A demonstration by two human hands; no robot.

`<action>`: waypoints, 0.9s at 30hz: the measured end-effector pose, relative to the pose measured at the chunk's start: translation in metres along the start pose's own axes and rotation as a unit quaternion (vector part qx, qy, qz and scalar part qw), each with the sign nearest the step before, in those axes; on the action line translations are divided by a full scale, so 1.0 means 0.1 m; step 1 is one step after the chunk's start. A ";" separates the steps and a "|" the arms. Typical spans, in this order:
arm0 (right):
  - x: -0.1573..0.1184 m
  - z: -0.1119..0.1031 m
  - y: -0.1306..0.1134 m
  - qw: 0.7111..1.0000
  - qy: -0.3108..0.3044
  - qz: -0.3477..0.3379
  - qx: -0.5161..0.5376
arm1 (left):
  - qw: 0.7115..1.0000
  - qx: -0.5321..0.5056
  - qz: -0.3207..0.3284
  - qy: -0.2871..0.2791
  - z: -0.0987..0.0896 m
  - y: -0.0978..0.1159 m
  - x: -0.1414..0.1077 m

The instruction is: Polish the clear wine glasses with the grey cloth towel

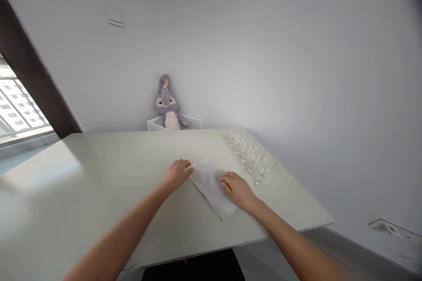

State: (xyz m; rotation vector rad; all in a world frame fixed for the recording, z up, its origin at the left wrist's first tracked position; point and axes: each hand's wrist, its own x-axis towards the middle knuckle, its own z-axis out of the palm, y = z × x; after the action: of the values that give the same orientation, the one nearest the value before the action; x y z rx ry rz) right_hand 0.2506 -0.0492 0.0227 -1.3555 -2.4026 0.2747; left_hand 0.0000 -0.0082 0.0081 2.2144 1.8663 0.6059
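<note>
A folded white cloth (212, 186) lies flat on the pale table (125, 171), slanted, with one corner toward the front edge. At its upper left corner, my left hand (178, 173) has the thumb and fingers closed around the cloth's edge. My right hand (239, 189) rests over the right side of the cloth, its fingers curled and pinched together at the edge. Part of that edge is hidden under the hand. Just beyond my right hand, the nearest clear stemmed glass (266, 167) stands upright, apart from the fingers.
Several clear glasses (244, 145) form a row along the table's right side, near the edge. Behind the table, a grey plush toy (166, 103) sits in a white basket (195, 124) against the wall (263, 52). A window (20, 105) is at the left.
</note>
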 end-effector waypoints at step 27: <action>-0.03 0.50 0.12 0.978 0.008 -0.206 0.015 | 0.993 -0.100 -0.045 -0.030 0.33 0.14 0.50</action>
State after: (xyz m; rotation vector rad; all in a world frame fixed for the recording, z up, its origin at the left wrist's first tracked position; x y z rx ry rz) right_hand 0.2409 -0.0453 -0.0279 -0.8138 -2.5795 0.1836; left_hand 0.0331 0.0416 -0.0070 1.9888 1.7799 0.6712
